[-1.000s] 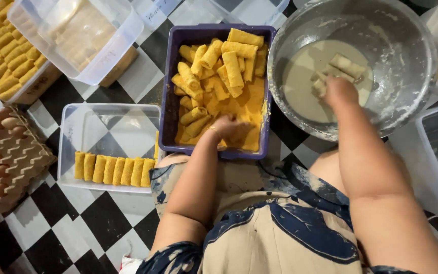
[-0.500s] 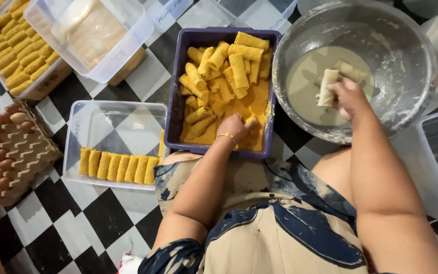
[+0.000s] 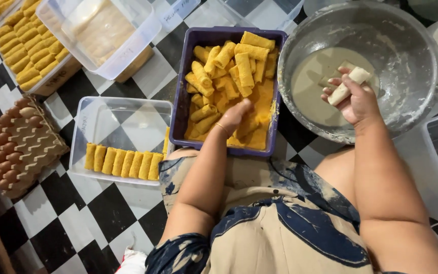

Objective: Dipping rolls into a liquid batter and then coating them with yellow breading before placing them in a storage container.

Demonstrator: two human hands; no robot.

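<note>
While the right hand (image 3: 353, 99) grips a pale battered roll (image 3: 348, 83) above the metal bowl (image 3: 411, 61) so drips fall back, the left hand (image 3: 236, 114), fingers curled, presses into crumbed rolls (image 3: 229, 66) in the purple tray (image 3: 181, 101).

Head-worn view, steeply downward, close

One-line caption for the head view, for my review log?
Right hand lifts a pale battered roll above the metal batter bowl; left hand rests among crumbed rolls in the purple rectangular tub.
</note>
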